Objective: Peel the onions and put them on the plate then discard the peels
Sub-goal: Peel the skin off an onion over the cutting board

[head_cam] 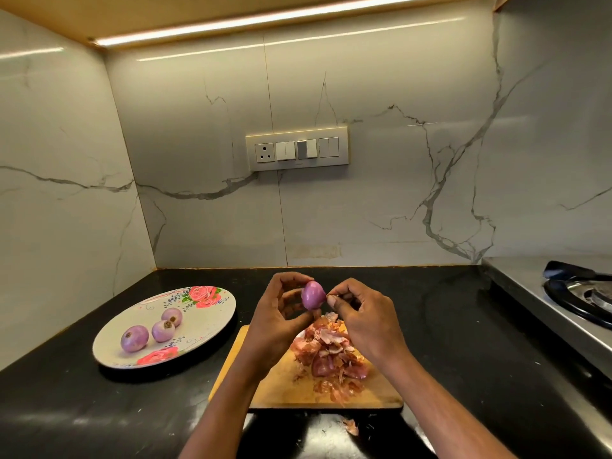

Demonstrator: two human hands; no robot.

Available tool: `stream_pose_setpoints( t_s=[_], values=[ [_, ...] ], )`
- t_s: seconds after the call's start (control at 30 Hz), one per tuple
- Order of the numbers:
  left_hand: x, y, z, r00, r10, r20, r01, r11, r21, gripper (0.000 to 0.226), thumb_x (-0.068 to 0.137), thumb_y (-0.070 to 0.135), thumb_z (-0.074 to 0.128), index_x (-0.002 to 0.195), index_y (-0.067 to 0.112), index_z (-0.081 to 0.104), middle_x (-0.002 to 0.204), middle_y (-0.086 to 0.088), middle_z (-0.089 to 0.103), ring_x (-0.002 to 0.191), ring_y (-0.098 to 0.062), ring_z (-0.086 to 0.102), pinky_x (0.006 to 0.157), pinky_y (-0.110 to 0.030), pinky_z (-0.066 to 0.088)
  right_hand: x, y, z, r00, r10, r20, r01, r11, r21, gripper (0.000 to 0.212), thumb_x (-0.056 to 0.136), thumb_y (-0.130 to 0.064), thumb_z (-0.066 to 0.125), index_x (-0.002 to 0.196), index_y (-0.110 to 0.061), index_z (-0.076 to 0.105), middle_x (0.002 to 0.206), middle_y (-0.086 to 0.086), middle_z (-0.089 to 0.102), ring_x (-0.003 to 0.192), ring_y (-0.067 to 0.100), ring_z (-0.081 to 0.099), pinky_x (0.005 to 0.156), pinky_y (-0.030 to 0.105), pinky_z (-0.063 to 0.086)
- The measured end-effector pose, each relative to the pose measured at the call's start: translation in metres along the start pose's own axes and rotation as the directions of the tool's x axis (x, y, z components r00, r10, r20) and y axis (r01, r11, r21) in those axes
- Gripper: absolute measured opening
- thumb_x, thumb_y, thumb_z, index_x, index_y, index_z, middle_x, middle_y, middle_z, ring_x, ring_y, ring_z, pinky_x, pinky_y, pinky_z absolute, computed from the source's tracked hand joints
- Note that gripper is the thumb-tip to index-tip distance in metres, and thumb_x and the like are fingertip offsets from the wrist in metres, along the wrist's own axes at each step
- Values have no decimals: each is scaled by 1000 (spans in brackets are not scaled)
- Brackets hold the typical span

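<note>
1. Onion (313,295) in hand: it is held up above the far end of the cutting board (275,385), smooth, purple and seemingly almost bare of skin.
2. Left hand (277,321) grips the onion, with fingers curled over its top and the thumb beneath it.
3. Right hand (362,314) sits just beside the onion's right flank, with thumb and forefinger pinched together; whether a shred of skin is between them is too small to tell.
4. Peels (331,354) lie heaped on the board's middle, and one stray scrap (351,426) lies on the counter (463,342) near its front edge.
5. Plate (212,321), towards the counter's left edge, carries three peeled onions (152,329).
6. Handling, as I judge it: the bulb is light and firm, but its peeled surface looks slick, so hold it by the two ends rather than the round sides. The skins look papery and brittle; pick them at a torn edge and gather them gently.
</note>
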State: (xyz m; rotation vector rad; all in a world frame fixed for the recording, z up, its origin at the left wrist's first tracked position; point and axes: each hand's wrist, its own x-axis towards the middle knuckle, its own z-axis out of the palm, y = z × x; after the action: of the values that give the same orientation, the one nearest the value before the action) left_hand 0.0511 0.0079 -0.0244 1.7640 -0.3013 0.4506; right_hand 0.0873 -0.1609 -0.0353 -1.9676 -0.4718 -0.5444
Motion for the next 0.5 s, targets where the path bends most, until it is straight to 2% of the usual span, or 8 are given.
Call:
stream_pose_setpoints(
  t_s=[0.1,0.17,0.23,0.3,0.37,0.4,0.43,0.5],
  values=[
    [-2,7,3,994,-112,-10,112,993,40,44,81,48,65,121,31,56,117,7,65,101,-8,65,73,-13,51,1,2,-2,1000,-20,-4,20,1000,-11,9,95,-26,68,88,-33,68,79,-14,68,78,5,65,70,31,59],
    [-2,7,3,988,-154,19,152,985,86,44,83,55,53,119,30,57,112,4,66,95,-10,66,66,-11,49,0,4,-4,999,-49,8,50,998,-45,9,94,-27,69,88,-33,68,79,-15,67,78,5,64,70,29,58],
    [-1,5,4,987,-154,52,149,986,79,39,86,50,59,120,30,58,111,6,67,95,-9,68,68,-12,50,0,5,-5,998,-57,16,58,995,-83,8,94,-28,69,88,-33,68,78,-15,67,77,4,64,68,27,56],
    [0,3,2,991,-122,59,121,992,22,36,87,28,73,120,29,60,113,10,68,100,-3,68,74,-14,53,1,6,-5,999,-45,15,47,994,-102,8,95,-28,69,88,-33,68,78,-16,67,77,3,64,67,24,54],
    [0,0,-1,994,-81,67,82,997,-10,46,82,6,79,118,28,61,116,14,67,108,-2,65,78,-16,54,1,6,-5,999,-29,16,30,995,-97,9,95,-27,68,89,-34,68,78,-16,67,77,3,63,66,20,51],
    [0,0,-1,995,-68,75,70,997,-18,50,81,2,79,118,28,60,119,14,65,110,-4,65,79,-17,54,1,6,-5,1000,-24,15,25,996,-87,9,95,-27,68,89,-34,68,79,-16,67,78,3,63,66,19,50],
    [0,0,-1,994,-68,83,71,997,-29,52,80,6,81,121,30,58,121,15,63,111,-5,64,80,-18,54,1,5,-5,1000,-24,12,25,997,-76,10,95,-27,68,88,-34,68,79,-15,67,78,4,63,66,20,51],
    [-1,4,2,991,-113,76,116,993,-31,56,80,31,82,127,35,52,124,16,60,109,-7,64,80,-20,54,0,4,-5,999,-42,9,43,997,-66,10,95,-26,68,88,-33,68,79,-15,67,78,4,64,66,22,52]
  ],
)
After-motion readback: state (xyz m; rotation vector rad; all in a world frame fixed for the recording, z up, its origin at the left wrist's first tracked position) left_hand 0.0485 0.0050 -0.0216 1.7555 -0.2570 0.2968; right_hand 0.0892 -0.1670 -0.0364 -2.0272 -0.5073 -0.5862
